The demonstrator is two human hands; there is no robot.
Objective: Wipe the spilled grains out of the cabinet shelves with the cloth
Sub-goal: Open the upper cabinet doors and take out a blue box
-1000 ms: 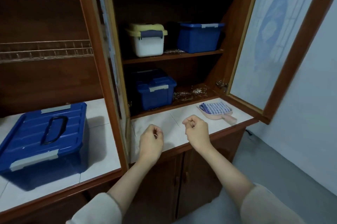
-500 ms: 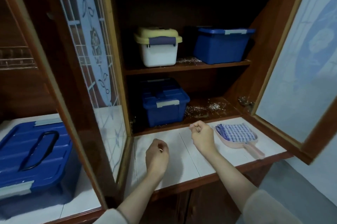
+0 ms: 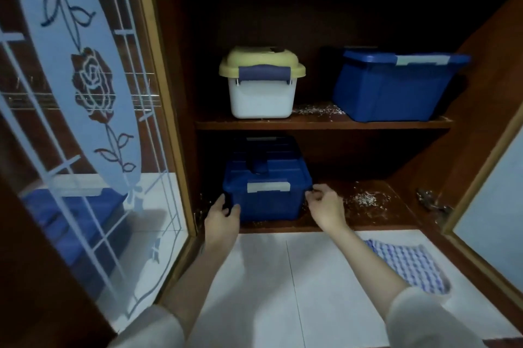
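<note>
- Left hand point(image 3: 222, 217) grips blue box point(image 3: 266, 192) at its left side.
- Right hand point(image 3: 325, 207): fingers curled at the box's right rim; grasp indeterminate.
- Cloth point(image 3: 410, 265) lies nearer, right of both hands, apart.

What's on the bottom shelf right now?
A blue box, left hand and right hand at its sides, grains to its right. Under and behind the box is hidden.
</note>
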